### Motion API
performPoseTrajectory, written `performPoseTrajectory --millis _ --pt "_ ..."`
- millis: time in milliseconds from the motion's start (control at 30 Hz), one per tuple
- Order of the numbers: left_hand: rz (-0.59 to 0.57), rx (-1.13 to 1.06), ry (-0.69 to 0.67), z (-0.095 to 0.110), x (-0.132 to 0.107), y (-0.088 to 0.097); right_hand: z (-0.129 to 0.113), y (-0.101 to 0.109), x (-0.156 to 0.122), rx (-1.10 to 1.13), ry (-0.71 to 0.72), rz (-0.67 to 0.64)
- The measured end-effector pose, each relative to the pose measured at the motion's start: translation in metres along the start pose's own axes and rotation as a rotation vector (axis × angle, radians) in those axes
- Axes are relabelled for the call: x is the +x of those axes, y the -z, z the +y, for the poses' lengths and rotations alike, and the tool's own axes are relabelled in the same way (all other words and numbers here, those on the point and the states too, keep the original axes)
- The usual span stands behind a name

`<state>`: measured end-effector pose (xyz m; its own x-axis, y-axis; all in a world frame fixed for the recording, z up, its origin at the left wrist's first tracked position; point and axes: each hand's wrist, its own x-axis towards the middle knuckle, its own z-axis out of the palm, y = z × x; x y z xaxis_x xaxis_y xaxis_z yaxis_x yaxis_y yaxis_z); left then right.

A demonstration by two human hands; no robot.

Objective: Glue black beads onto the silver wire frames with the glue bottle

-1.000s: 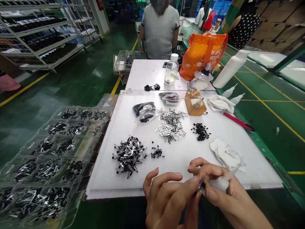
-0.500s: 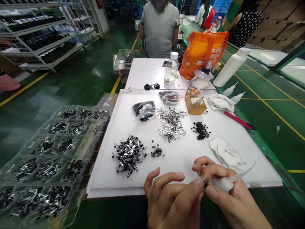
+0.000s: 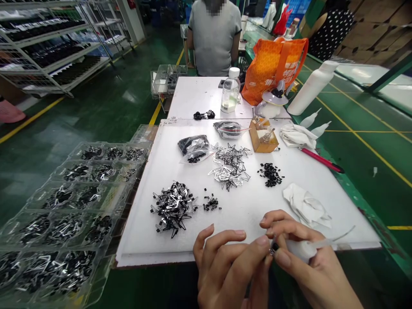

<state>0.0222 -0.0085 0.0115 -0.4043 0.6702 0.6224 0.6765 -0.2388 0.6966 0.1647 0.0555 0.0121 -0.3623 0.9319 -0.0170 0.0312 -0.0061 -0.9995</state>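
At the table's near edge, my left hand [image 3: 230, 268] pinches a small black and silver part [image 3: 274, 247] between thumb and forefinger. My right hand [image 3: 317, 262] meets it there, thumb and forefinger closed at the same part. A white squeeze bottle with a long thin spout [image 3: 299, 249] lies held in my right palm, its spout pointing away to the right. Fingers hide much of the small part. Beyond my hands are a few loose black pieces [image 3: 211, 203], a heap of wire frames with black ends [image 3: 174, 206], bare wire frames [image 3: 230, 165] and a pile of black pieces [image 3: 271, 175].
A compartment tray [image 3: 107, 223] full of parts stands left of the white table [image 3: 135, 240]. Around the work lie a white cloth [image 3: 305, 205], a wooden box [image 3: 264, 136], a red knife [image 3: 322, 160] and plastic bags [image 3: 194, 148]. A person [image 3: 214, 38] sits ahead.
The small part and my fingertips have shifted slightly left and the part has turned a little. The squeeze bottle's spout has tilted lower and farther right.
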Motion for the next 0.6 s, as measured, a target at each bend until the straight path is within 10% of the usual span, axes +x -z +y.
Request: performPoseTrajectory --millis 133,367,600 --pt "-0.008 -0.203 0.201 0.001 -0.001 0.0 0.012 0.007 -0.004 0.039 -0.02 0.012" --pt "-0.164 -0.947 1.358 -0.002 0.017 0.003 0.021 0.02 -0.004 0.223 -0.333 0.303" --pt "-0.259 -1.101 1.496 -0.005 0.016 0.003 0.02 0.02 0.004 0.235 -0.46 0.471"
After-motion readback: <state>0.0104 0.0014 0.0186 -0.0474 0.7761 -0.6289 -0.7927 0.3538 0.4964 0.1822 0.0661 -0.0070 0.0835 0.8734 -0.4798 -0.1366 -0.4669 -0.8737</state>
